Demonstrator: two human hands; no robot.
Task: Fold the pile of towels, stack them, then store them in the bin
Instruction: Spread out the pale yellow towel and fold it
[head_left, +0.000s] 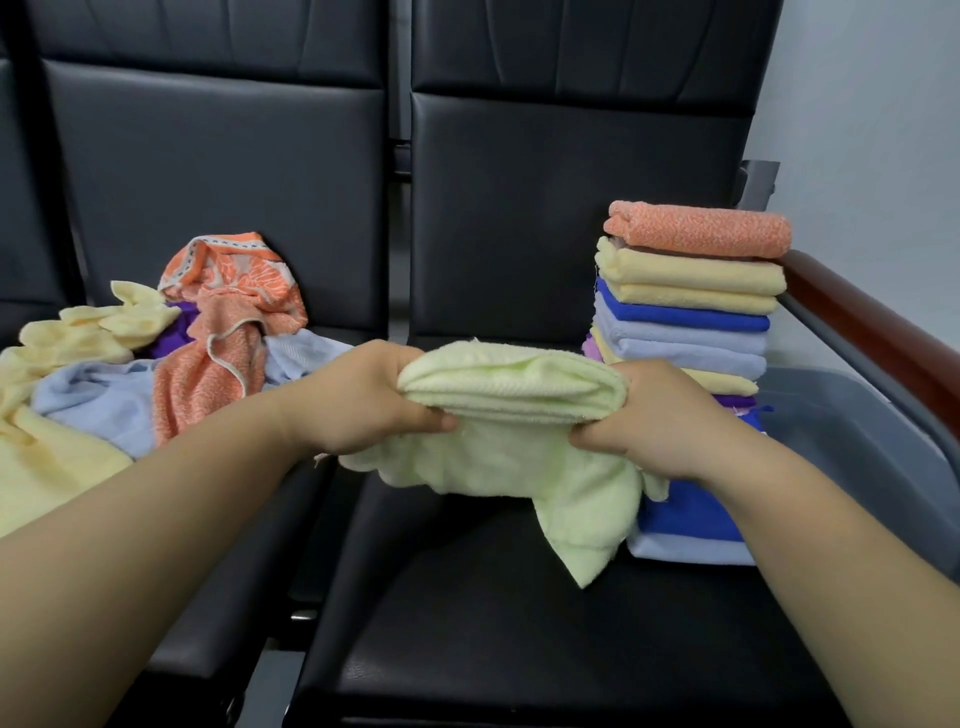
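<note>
A pale green towel (511, 415) is held in the air over the black seat, partly folded, with loose corners hanging below. My left hand (363, 400) grips its left end and my right hand (654, 415) grips its right end. A tall stack of folded towels (691, 312) stands at the right of the seat, orange on top, then yellow, blue and lilac ones. An unfolded pile of towels (130, 364) in yellow, orange, lilac and purple lies on the seat to the left. A grey bin (857, 441) sits at the far right, beside the stack.
Black padded chairs (498, 182) form the work surface and backdrop. A wooden armrest (872, 322) runs along the right side above the bin. A gap separates the two seats near the bottom centre.
</note>
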